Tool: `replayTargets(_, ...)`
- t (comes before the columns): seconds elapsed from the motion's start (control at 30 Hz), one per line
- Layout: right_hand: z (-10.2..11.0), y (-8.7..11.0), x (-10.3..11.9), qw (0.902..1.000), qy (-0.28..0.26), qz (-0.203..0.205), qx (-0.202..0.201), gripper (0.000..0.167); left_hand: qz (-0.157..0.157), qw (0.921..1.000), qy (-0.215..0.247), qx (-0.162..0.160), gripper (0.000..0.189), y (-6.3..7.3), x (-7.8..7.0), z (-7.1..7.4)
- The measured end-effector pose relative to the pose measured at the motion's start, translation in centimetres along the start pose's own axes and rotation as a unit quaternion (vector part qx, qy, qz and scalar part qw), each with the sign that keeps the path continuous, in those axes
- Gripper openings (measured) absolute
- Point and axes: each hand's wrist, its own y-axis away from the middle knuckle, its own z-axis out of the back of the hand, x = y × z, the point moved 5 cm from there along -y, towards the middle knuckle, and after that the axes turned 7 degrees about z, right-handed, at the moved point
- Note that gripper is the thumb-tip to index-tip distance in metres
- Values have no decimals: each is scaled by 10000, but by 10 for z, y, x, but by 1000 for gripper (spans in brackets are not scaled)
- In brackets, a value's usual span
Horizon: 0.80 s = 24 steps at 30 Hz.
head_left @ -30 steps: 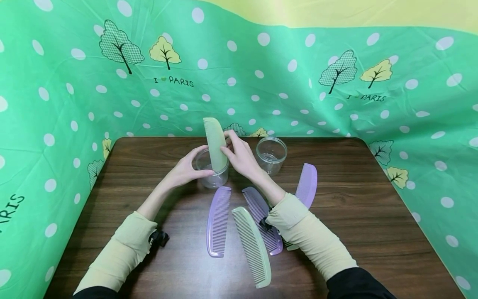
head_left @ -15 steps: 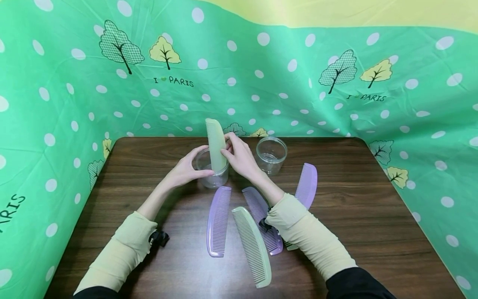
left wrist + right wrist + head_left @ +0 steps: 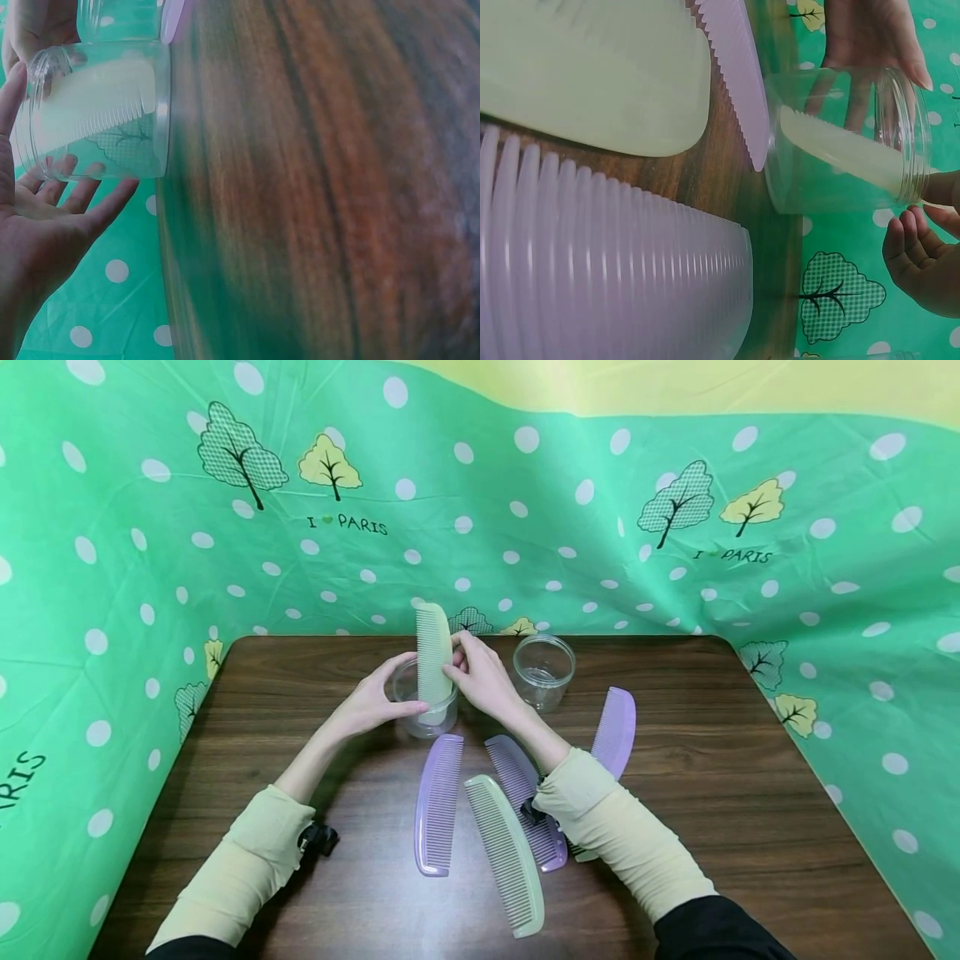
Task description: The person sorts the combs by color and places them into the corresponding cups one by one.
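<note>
In the head view, my left hand holds a clear plastic jar, thumb at the near rim and fingers around the far side. My right hand pinches a pale green comb by its smooth back edge. The comb stands nearly upright, its lower part inside the jar and its upper part above the rim. Through the jar wall in the right wrist view, the comb's end shows close to the base, leaning at a slant.
A second clear jar stands right of the right hand. Nearer on the wooden table lie a purple comb, a green comb and another purple comb. One more purple comb lies right, beyond the right sleeve.
The green comb has moved down into the jar and turned more upright, my right hand lowering slightly with it. My left hand keeps its place on the jar.
</note>
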Motion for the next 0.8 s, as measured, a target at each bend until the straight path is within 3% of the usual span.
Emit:
replayTargets(0.43, 5, 3, 0, 9997, 217, 70, -12, 25, 22, 9999, -86, -61, 89, 0, 2, 0)
replayTargets(0.8, 15, 7, 0, 9998, 20, 96, -148, 49, -1, 10000, 69, -52, 88, 2, 0, -1)
